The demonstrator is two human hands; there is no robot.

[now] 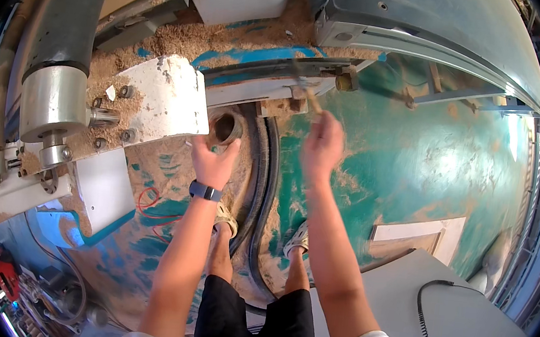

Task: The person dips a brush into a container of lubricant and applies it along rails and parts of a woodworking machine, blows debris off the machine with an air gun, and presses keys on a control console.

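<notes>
My left hand point(213, 161) is closed round a short, round hollow piece point(227, 129), dark inside and dusty, like a cup or a tube end; I cannot tell which. It sits beside the sawdust-strewn white metal panel point(159, 94) of a machine. Farther right, my right hand point(323, 146) grips a tool with a light wooden handle point(314, 102). The tool's head is smeared by motion over the machine's lower rail point(265, 92), so its kind is unclear. Under that rail hangs a dusty block point(281, 108).
Thick black hoses point(263, 168) run along the floor between my feet. A red cord point(147, 201) lies to the left. Sawdust covers the green floor point(409, 163) in patches. A large metal cylinder point(65, 48) stands left, a grey cabinet point(425, 316) at lower right.
</notes>
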